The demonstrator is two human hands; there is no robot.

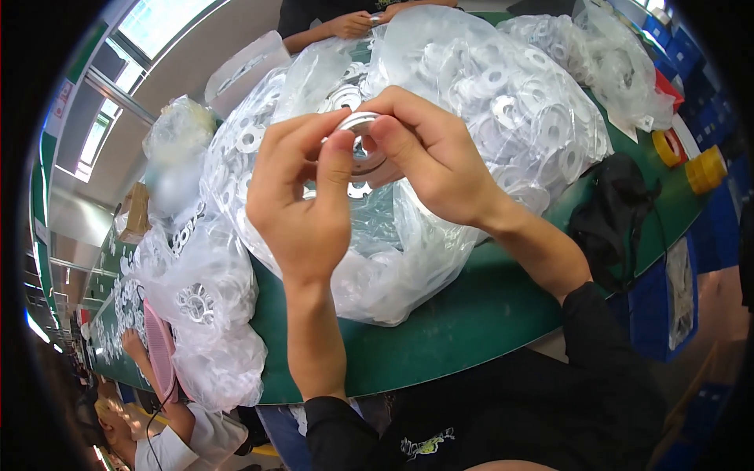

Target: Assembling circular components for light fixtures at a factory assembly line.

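Observation:
Between my two hands is a silvery metal ring [363, 120], held up above an opened clear plastic bag [385, 290]. My left hand [302, 188] pinches its left side with thumb and forefinger. On the other side, my right hand [432, 161] grips it the same way, thumb toward me. Fingers cover much of the ring's edge. Below and behind it, more metal rings [345, 98] lie in the bag's opening. Many pale flat rings [506, 110] fill the large bag at the right, seen through the plastic.
The bags rest on a green table [440, 337]. A black cloth bag [613, 212] and yellow tape rolls [705, 166] lie at right, above a blue bin [664, 306]. At far left, a co-worker's hand [133, 343] is near a pink basket [159, 345]. Another person's hands [353, 23] are across the table.

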